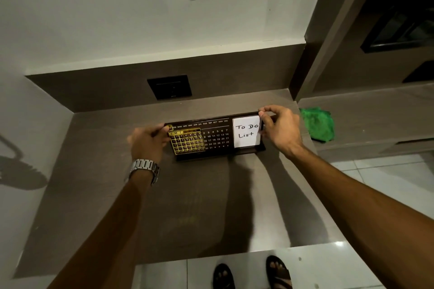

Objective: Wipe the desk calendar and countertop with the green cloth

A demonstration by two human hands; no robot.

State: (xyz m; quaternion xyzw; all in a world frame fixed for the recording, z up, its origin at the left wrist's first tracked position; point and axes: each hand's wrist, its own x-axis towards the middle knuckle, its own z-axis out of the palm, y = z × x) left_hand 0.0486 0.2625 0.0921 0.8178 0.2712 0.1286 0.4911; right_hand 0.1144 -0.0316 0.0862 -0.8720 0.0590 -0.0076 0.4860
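Observation:
A dark brown desk calendar [216,139] with a gold sliding date frame and a white "To Do List" note stands on the brown countertop [199,206], near the back wall. My left hand [148,142], with a metal watch on its wrist, grips the calendar's left end. My right hand [280,128] pinches its right end beside the note. The green cloth [318,124] lies crumpled on the lower ledge to the right, apart from both hands.
A black wall socket plate [169,87] sits in the brown backsplash behind the calendar. White walls close the left side and back. A brown pillar [328,42] rises at the right. The tiled floor and my sandalled feet [251,274] show below the counter's front edge.

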